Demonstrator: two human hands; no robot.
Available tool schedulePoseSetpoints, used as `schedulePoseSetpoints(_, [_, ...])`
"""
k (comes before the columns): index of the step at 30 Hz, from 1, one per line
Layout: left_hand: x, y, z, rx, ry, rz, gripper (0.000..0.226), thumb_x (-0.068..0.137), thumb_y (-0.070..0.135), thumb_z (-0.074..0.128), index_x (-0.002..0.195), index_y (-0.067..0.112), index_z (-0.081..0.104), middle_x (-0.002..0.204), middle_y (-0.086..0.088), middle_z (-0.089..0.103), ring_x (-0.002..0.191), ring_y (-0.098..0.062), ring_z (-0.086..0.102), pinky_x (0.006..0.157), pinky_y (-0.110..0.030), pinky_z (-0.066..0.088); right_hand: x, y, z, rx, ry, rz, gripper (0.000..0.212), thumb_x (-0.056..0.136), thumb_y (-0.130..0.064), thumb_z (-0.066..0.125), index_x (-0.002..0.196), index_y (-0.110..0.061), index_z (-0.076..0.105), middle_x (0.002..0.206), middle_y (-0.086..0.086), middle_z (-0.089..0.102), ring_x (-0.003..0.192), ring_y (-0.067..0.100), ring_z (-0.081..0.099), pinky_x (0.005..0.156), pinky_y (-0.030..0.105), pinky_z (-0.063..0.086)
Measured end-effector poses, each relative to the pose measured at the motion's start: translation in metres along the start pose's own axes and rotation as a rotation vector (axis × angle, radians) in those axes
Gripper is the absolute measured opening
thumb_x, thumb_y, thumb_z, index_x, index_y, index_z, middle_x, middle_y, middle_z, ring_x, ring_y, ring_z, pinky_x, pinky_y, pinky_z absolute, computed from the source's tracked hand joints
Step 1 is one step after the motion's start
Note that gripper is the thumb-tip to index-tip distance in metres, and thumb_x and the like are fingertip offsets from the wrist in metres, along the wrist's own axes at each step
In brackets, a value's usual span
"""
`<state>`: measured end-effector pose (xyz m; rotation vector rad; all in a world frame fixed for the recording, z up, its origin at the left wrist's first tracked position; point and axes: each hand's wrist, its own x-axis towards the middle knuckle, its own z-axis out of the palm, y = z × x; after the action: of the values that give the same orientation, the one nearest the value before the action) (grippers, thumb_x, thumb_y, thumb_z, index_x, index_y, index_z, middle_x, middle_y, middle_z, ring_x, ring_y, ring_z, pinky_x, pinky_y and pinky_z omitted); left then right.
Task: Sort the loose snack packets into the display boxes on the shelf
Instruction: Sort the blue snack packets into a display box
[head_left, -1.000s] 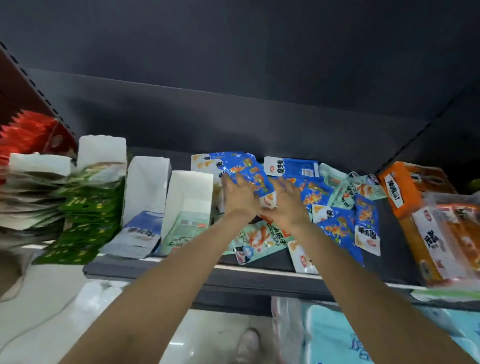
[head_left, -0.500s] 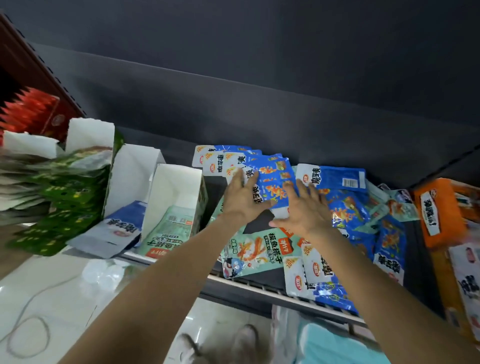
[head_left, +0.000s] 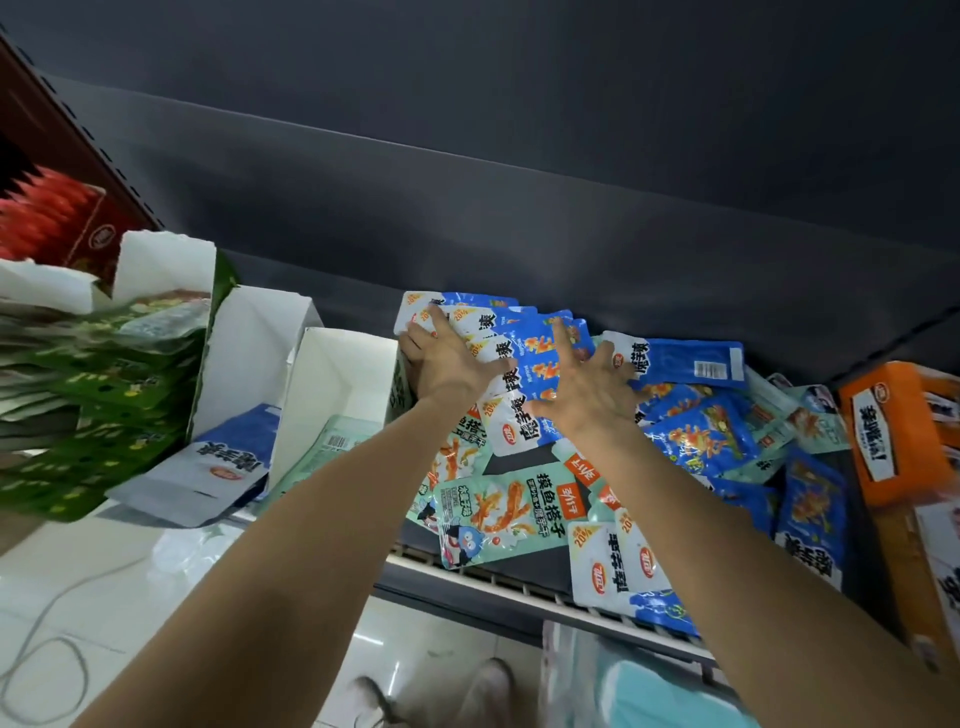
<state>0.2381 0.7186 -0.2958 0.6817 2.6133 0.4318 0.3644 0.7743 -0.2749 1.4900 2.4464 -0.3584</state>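
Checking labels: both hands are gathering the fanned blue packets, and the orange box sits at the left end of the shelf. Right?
Not quite. Head view: both hands, left and right, are on the fanned blue packets, but the orange box sits at the right end of the shelf.

1. You have a fan of blue packets (head_left: 524, 345) leaning at the back of the shelf (head_left: 519, 584).
2. More blue and light green packets (head_left: 498, 512) lie flat in a messy pile.
3. Two white boxes (head_left: 332, 384) stand open just beside the pile.
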Motion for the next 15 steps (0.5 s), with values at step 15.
schedulePoseSetpoints(15, [0.031, 0.013, -0.029, -0.446, 0.093, -0.364, 0.033, 0.091, 0.017, 0.057, 0.121, 0.003, 0.053, 0.125, -0.017, 0.054, 0.11, -0.031, 0.056, 0.091, -0.039, 0.049, 0.006, -0.003, -0.003, -0.062, -0.107, -0.014, 0.096, 0.079, -0.057, 0.063, 0.147, -0.041, -0.003, 0.15, 0.02, 0.011, 0.135, 0.05, 0.018, 0.099, 0.065, 0.036])
